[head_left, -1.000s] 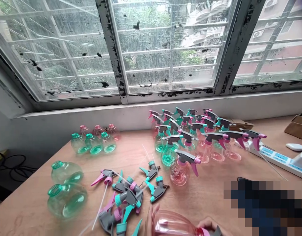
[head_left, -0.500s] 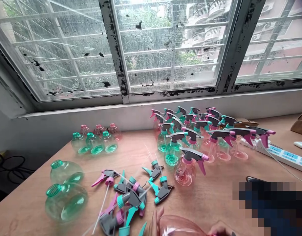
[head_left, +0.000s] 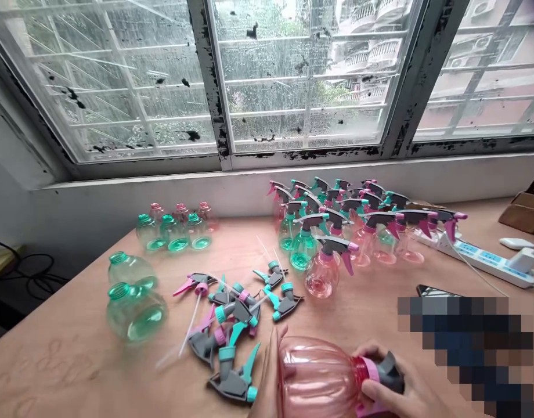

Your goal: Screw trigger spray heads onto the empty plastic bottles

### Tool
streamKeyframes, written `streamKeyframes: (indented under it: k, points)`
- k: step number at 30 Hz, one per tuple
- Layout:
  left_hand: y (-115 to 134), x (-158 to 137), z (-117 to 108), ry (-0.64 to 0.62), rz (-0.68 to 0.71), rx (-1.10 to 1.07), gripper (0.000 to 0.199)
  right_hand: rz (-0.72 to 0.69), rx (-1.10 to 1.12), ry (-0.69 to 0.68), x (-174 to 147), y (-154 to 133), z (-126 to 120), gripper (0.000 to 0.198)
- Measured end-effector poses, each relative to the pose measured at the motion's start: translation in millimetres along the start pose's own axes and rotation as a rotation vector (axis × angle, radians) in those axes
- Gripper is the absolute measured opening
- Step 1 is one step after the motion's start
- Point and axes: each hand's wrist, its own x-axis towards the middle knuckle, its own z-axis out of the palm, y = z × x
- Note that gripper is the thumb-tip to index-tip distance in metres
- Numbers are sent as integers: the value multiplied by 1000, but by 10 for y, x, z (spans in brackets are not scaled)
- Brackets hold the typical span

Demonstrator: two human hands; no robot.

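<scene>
A clear pink spray bottle (head_left: 319,374) lies on its side between my two hands at the bottom of the view. My left hand (head_left: 269,371) holds it at the base end, fingers long and pressed against the plastic. Around the pink collar of the grey spray head (head_left: 389,371), at the bottle's neck, my right hand (head_left: 397,389) is closed. Loose grey trigger heads with teal or pink parts lie left of the bottle, the nearest being a teal trigger head (head_left: 234,377). Part of my left hand is cut off by the frame.
Fitted spray bottles (head_left: 321,278) stand in a cluster toward the window. Open green bottles (head_left: 139,310) and smaller-looking open bottles (head_left: 177,235) are at left. A power strip (head_left: 476,255), a phone (head_left: 436,291) and a brown box (head_left: 523,206) are on the right.
The view has tipped downward, so things on the table sit higher. More of the pink bottle, its spray head and both hands now shows.
</scene>
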Motion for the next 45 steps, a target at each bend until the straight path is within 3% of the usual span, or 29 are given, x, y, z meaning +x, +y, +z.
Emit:
streamKeyframes:
  k: [4,9,13,21,27,34,39,45]
  points:
    - [44,-68,50,-6,51,-11,102,-83,-34,27,3,-21,4,38]
    - [50,-72,37,-46,163,53,87,-115,-18,11,13,-23,3,36]
    - [42,-47,6,-95,105,-27,107,-122,-17,-43,36,-2,-3,36]
    - [251,-89,65,-78,15,-223,87,-110,100,-29,29,-11,40,36]
    - [246,-75,44,-43,14,-143,109,-117,49,-86,34,-9,-9,33]
    - [271,-60,48,-38,43,-93,95,-84,115,-24,24,5,24,39]
    - [240,-72,69,-30,41,-203,108,-72,121,-27,18,-12,29,40]
    - [263,-74,79,-44,5,-254,101,-74,81,-20,15,-30,30,42]
